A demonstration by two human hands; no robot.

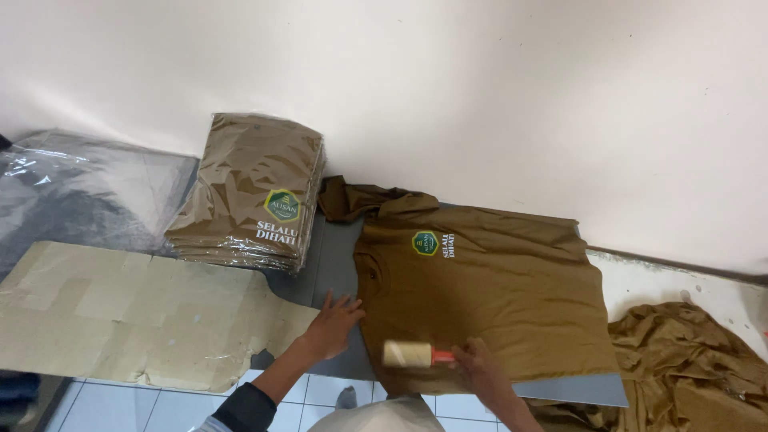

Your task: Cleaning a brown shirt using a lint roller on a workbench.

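From the head camera, a brown shirt (488,280) lies flat on a grey board (336,264) beside the wall (480,96); the left hand (332,324) presses its edge with fingers spread; the right hand (478,370) has its fingers closed around the orange handle of a lint roller (408,354), which rests on the shirt; a stack of bagged shirts (252,196) and a cardboard sheet (136,308) lie to the left; a crumpled shirt (688,360) lies to the right.

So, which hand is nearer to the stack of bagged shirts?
Left. The left hand lies just below the stack of bagged shirts; the right hand is farther right, holding a lint roller.
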